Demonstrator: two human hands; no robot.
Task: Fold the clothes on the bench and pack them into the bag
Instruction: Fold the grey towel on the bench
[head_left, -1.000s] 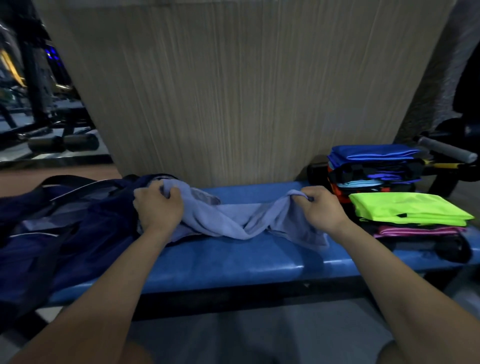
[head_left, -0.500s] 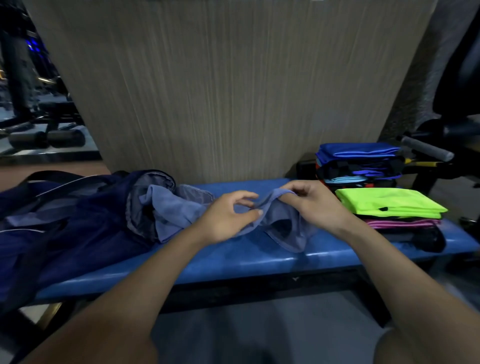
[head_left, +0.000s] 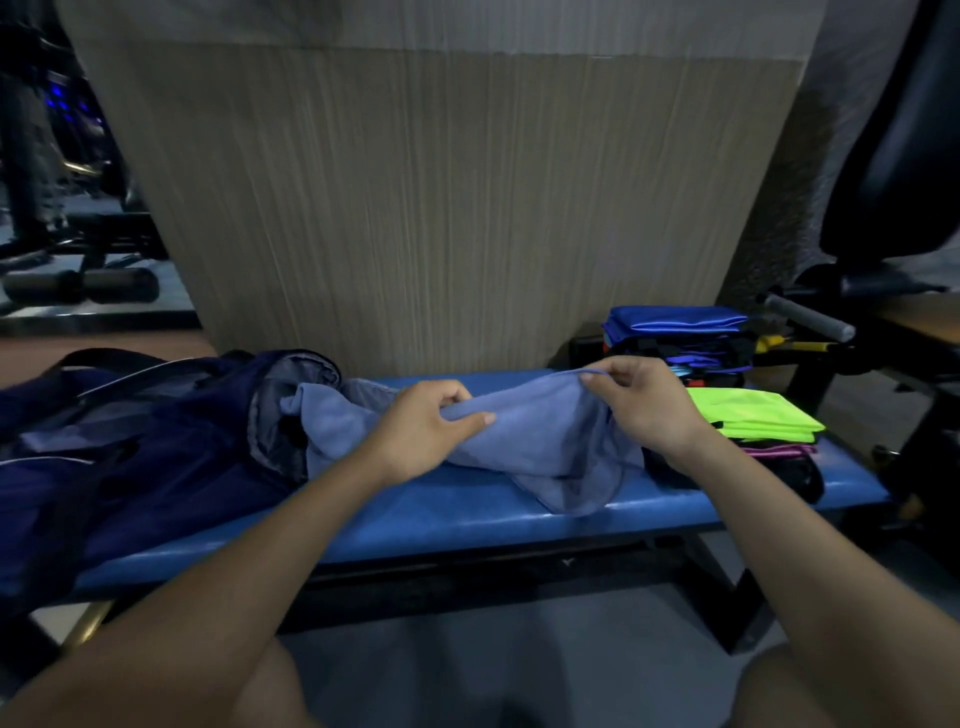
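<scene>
A pale blue-grey cloth (head_left: 545, 436) lies bunched on the blue padded bench (head_left: 467, 514), its left end reaching into the mouth of the dark navy bag (head_left: 130, 447) at the bench's left. My left hand (head_left: 431, 431) pinches the cloth's upper edge near the middle. My right hand (head_left: 641, 405) pinches the same edge further right and holds it lifted off the bench. A loose fold of the cloth hangs down below my right hand.
On the bench's right end sit folded clothes: a neon yellow-green piece (head_left: 753, 418) on pink and dark ones, and a blue stack (head_left: 680, 325) behind it. A beige wall panel (head_left: 441, 208) rises right behind the bench. Gym equipment (head_left: 810, 317) stands at the right.
My left hand left the cloth's end at the bag and came right to grasp the edge near my right hand. Both hands have lifted that edge higher.
</scene>
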